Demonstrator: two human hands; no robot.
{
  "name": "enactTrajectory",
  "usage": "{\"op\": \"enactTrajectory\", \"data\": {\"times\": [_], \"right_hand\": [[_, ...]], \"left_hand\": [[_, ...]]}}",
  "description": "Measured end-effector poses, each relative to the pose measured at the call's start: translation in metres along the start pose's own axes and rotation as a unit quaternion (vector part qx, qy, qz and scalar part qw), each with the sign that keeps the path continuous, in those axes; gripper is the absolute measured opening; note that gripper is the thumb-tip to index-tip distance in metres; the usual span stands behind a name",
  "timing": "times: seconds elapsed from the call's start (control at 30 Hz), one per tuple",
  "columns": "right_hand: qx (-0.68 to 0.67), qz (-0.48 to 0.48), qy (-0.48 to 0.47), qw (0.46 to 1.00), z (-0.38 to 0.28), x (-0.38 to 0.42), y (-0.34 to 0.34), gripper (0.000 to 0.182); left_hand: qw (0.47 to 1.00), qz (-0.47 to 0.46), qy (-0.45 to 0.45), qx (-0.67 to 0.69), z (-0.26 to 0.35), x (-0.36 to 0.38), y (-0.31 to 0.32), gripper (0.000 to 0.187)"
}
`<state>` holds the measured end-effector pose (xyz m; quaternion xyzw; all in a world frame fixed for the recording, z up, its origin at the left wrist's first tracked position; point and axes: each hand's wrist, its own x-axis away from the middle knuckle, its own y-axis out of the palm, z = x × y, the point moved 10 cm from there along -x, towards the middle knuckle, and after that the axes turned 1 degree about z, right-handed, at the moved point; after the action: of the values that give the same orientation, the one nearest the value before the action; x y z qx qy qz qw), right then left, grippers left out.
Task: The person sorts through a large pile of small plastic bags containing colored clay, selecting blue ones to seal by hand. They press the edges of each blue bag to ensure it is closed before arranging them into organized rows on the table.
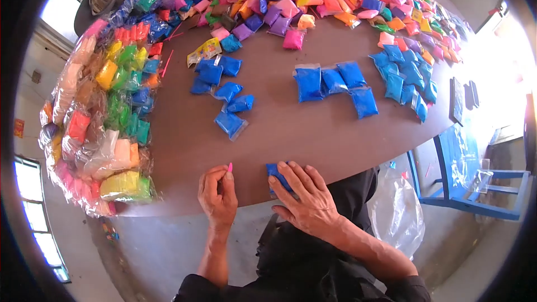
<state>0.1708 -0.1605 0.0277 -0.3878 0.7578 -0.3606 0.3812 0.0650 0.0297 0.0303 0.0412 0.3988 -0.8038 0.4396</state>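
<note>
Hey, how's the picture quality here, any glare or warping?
Head view: strong glare washes out the right side, above the blue chair; head view: wide-lens distortion bows the table, with black corners; head view: the left hand and right hand look fairly sharp.

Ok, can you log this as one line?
left hand: pinching pink piece | right hand: on blue packet | packet: on table

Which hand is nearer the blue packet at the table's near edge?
Right: the right hand lies over the blue packet; the left hand is apart from it, to its left.
</note>
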Motion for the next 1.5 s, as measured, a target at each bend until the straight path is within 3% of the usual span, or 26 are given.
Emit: {"op": "enactTrajectory", "data": {"times": [0.43,0.63,0.73,1.13,1.33,1.43,1.5], "right_hand": [[0.029,0.014,0.026,0.999,-0.006,-0.011,-0.025,0.087],[0.032,-0.069,-0.059,0.995,0.000,-0.020,0.009,0.089],[0.045,-0.089,-0.033,0.995,-0.001,-0.011,0.012,0.092],[0.073,-0.041,0.007,0.996,-0.006,-0.009,0.013,0.091],[-0.031,0.012,0.065,0.997,-0.002,-0.015,-0.008,0.091],[0.011,0.028,0.065,0.997,0.002,-0.015,-0.020,0.088],[0.029,-0.018,0.030,0.999,0.004,-0.006,-0.011,0.088]], "left_hand": [[0.999,0.007,0.045,0.000,0.008,-0.001,-0.003,0.004],[0.999,0.008,0.041,0.001,0.005,0.000,-0.002,0.004],[0.999,-0.010,0.035,-0.011,0.004,0.000,-0.002,0.004],[0.999,0.003,0.047,0.000,0.008,-0.001,-0.003,0.008],[0.996,0.025,0.085,-0.024,0.009,0.004,-0.003,0.009],[0.997,0.022,0.071,-0.015,0.007,0.003,-0.004,0.010],[0.998,0.022,0.061,-0.002,0.005,0.003,-0.003,0.010]]}}
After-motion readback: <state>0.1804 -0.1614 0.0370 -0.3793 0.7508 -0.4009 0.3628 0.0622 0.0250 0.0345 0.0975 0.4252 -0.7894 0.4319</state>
